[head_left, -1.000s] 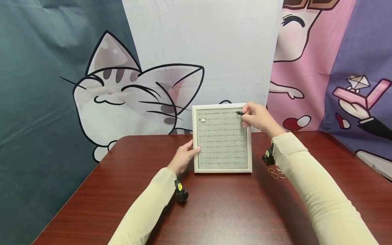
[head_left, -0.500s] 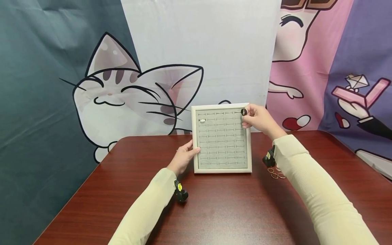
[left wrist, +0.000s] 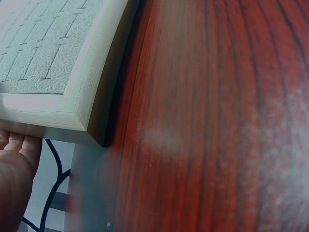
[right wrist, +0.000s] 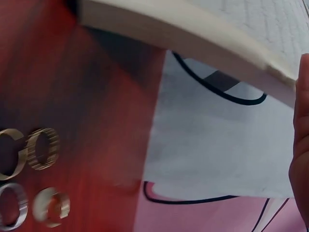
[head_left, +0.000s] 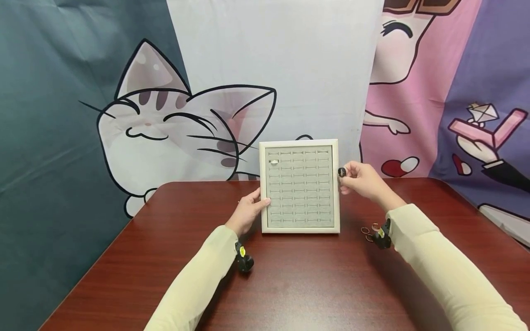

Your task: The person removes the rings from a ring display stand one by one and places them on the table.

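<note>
A ring display board [head_left: 301,230] with a pale frame and grey slotted padding stands tilted up on the table. My left hand [head_left: 247,212] grips its left side, thumb on the front and the other fingers behind. Between thumb and fingertips, my right hand [head_left: 364,181] pinches a black ring [head_left: 341,172] just beyond the board's upper right side. One whitish ring [head_left: 273,162] sits in a slot near the upper left. In the right wrist view the right hand [right wrist: 301,145] shows only in part, and the black ring is out of sight.
Several loose rings lie on the brown table [head_left: 273,285] to the right of the board, among them a ribbed gold ring [right wrist: 43,149] and a silver ring [right wrist: 13,207]. The right wrist camera partly covers them in the head view. A printed cloth [head_left: 273,46] hangs behind the table.
The black ring was at the board's top right slot and came away from it. My right hand has carried it right and down, past the frame's edge. My left hand stays put.
</note>
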Demonstrator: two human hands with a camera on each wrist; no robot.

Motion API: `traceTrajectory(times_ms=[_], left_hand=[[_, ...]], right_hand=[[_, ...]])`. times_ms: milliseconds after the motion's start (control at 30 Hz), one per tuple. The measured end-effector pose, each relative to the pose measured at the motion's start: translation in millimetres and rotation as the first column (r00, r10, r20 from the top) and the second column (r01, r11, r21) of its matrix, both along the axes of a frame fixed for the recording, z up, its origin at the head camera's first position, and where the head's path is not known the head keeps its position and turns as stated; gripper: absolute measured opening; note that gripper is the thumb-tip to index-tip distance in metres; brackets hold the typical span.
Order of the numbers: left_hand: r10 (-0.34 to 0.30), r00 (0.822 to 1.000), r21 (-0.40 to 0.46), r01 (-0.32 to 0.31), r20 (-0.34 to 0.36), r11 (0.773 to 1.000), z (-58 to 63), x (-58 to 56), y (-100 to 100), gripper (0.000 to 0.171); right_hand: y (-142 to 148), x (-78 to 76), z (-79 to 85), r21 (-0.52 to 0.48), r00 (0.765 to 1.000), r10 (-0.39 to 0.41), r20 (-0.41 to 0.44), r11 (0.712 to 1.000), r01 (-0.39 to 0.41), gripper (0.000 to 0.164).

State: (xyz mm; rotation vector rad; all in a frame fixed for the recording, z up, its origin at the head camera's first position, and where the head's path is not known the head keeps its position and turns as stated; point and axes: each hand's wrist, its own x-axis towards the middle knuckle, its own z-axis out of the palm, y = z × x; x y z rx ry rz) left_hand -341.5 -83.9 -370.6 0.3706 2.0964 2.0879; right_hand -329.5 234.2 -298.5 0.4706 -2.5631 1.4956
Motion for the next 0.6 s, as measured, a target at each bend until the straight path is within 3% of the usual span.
traceTrajectory(times_ms=[600], left_hand=[[-0.005,1.000,-0.004,0.005,-0.003,1.000,-2.4,-2.0,-0.5,0.052]], right_hand=[[52.2,58.1,-46.9,-0.009,0.988,0.120,0.102,0.993,-0.120,0.008]])
